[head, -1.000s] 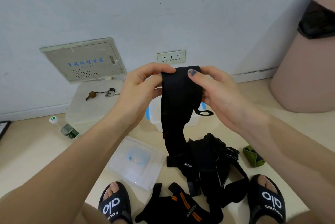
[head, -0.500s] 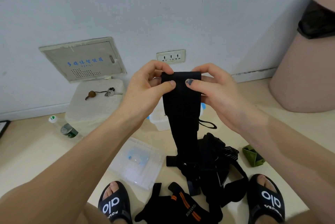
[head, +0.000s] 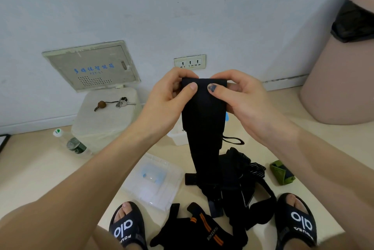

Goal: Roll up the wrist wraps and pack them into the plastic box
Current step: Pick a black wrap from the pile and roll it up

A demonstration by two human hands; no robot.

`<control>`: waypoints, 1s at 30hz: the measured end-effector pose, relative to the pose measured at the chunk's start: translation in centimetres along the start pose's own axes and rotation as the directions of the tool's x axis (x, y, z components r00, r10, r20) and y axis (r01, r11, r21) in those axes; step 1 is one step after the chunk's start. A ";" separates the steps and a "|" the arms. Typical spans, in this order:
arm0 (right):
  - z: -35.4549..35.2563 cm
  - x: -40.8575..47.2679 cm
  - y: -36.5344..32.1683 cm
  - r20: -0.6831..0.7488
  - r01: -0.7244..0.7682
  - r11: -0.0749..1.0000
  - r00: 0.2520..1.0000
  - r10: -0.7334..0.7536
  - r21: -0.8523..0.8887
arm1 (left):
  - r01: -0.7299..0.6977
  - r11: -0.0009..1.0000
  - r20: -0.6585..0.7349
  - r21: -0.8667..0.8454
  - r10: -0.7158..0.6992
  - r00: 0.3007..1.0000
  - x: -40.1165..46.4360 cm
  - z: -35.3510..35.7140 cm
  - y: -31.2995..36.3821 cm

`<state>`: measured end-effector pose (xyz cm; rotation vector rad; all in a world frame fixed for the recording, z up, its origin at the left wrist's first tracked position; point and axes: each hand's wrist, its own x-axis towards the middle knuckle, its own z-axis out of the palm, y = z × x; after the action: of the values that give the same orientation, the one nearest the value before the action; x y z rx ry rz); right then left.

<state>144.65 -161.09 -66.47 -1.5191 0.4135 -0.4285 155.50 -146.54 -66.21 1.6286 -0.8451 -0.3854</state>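
Note:
A long black wrist wrap [head: 203,126] hangs upright in front of me, its top edge folded over. My left hand [head: 168,97] pinches the top left corner and my right hand [head: 240,97] pinches the top right, thumbs on the front. Its lower end trails into a heap of black wraps [head: 236,180] on the floor. Another black wrap with orange stripes [head: 202,231] lies between my feet. The plastic box [head: 177,137] stands behind the held wrap, mostly hidden. Its clear lid [head: 153,180] lies flat on the floor to the left.
A white foam box [head: 105,120] with keys [head: 121,102] on top stands by the wall, a water bottle [head: 72,144] beside it. A green folded item [head: 282,171] lies at the right. A pink bin [head: 340,79] stands far right. My sandalled feet [head: 125,227] are at the bottom.
The wrap's top has been squared up and folded over, and both hands have shifted a little lower with thumbs now pressed side by side on the front.

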 end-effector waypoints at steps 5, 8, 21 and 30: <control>-0.2 -0.1 0.0 0.017 0.095 0.973 0.996 -0.093 -0.211 | 0.007 1.000 0.015 -0.004 -0.007 1.000 0.0 -0.1 0.0; -0.1 -0.2 0.1 0.019 0.116 0.969 0.993 -0.115 -0.216 | 0.011 1.000 0.040 -0.011 -0.010 0.999 0.0 -0.2 0.1; 0.3 -0.1 -0.2 0.072 0.000 1.000 0.997 0.001 -0.013 | -0.073 0.997 -0.004 0.011 0.073 0.997 -0.3 0.2 0.2; 0.2 -0.2 0.0 0.042 -0.012 0.999 0.999 0.010 0.033 | 0.007 0.999 0.054 0.052 -0.010 0.999 -0.5 0.5 0.2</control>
<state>144.58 -160.81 -66.47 -1.4904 0.3801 -0.3924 154.79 -146.52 -66.20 1.6759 -0.8955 -0.4180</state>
